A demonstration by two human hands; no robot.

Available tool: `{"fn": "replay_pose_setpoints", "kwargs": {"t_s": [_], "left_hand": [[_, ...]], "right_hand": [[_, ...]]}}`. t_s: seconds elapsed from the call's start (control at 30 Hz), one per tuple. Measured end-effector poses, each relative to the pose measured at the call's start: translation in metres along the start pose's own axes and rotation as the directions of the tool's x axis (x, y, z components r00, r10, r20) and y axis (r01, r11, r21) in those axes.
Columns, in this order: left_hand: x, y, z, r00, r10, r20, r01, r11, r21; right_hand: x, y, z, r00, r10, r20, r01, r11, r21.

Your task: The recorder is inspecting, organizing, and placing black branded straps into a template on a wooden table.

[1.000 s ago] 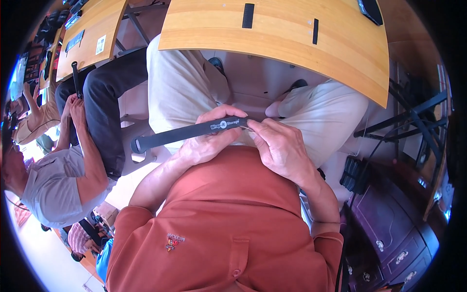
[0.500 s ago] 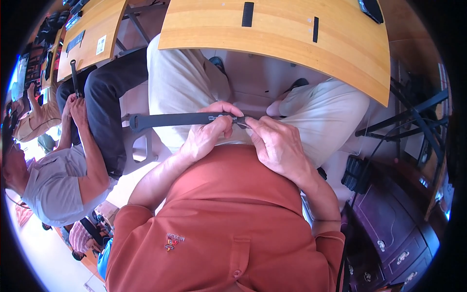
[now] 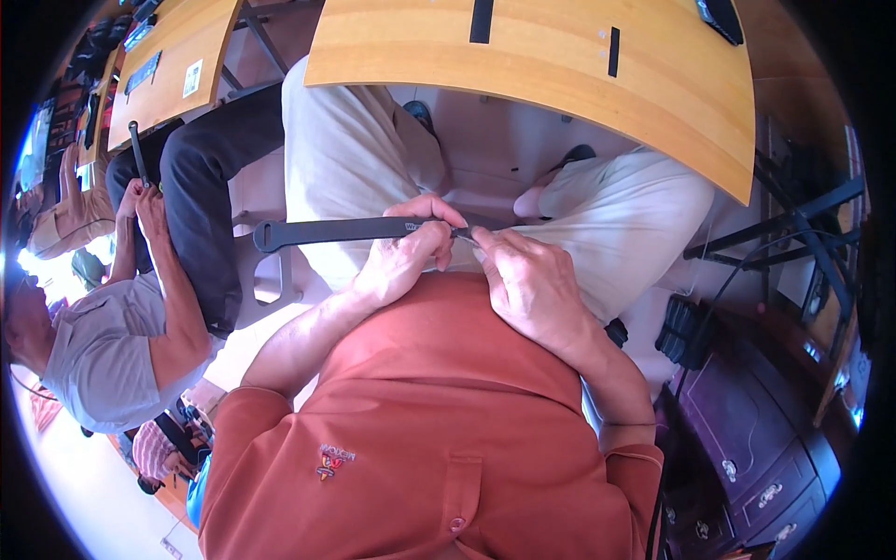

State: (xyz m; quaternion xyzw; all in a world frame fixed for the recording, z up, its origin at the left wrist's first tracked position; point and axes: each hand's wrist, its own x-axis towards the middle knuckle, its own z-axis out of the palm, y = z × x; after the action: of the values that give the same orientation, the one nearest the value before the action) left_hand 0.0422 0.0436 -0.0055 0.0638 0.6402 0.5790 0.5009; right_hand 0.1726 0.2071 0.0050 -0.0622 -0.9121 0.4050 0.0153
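A long flat black strap (image 3: 336, 231) with a slotted, rounded end on the left stretches across above my lap. Pinched between its thumb and fingers, the strap's right part is in my left hand (image 3: 403, 257), which partly covers pale lettering there. My right hand (image 3: 532, 275) is closed at the strap's right end, its thumb and forefinger pressed together close to my left fingertips. Something small and shiny shows between the two hands, too small to name. Exactly what the right fingers grip is partly hidden by them.
Ahead is a wooden table (image 3: 560, 84) bearing two black strips, one longer (image 3: 482, 21) and one shorter (image 3: 613, 51), plus a dark object (image 3: 721, 21). On the left a seated person (image 3: 121, 345) holds a similar strap (image 3: 138, 154). A dark drawer cabinet (image 3: 747, 448) stands at right.
My left thumb and fingers now cover more of the strap's lettering. Both hands stay almost in place. The table and its strips have shifted slightly in view.
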Motion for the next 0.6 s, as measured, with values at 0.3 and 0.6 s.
{"fn": "replay_pose_setpoints", "kwargs": {"t_s": [0.3,0.6], "left_hand": [[-0.006,-0.005,0.005,1.000,-0.007,-0.031,0.004,0.997,-0.077],[-0.012,-0.009,0.011,0.999,-0.010,-0.052,0.005,0.996,-0.088]], "right_hand": [[-0.007,-0.005,0.005,0.999,0.048,-0.010,-0.048,0.998,-0.036],[-0.015,-0.010,0.009,0.998,0.056,-0.007,-0.056,0.985,-0.161]]}}
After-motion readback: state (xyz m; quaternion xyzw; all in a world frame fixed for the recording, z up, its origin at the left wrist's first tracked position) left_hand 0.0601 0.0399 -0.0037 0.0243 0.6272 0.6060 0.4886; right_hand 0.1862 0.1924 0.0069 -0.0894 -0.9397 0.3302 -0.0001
